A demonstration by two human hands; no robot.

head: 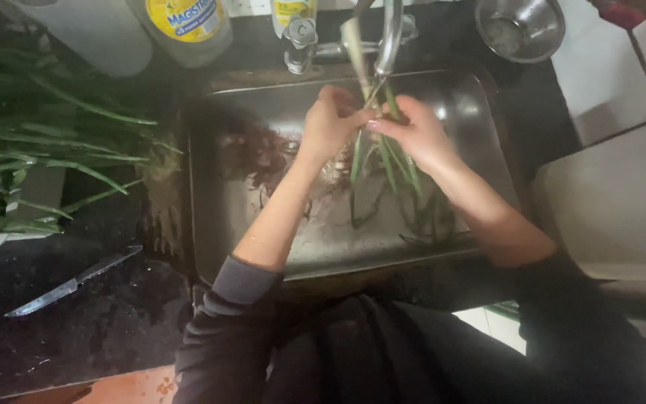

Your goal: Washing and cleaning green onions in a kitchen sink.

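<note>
Dark kitchen counter frames a steel sink (218,224), with a knife (69,288) and a heap of green stalks (46,142) lying at left. Over the basin, the left hand (330,120) and right hand (413,133) pinch a bunch of green onions (386,161) beneath the tap (390,34), apparently rinsing; a firm grip near the top would serve best. Trimmings clutter the basin floor; a metal bowl (521,28) stands at right.
</note>
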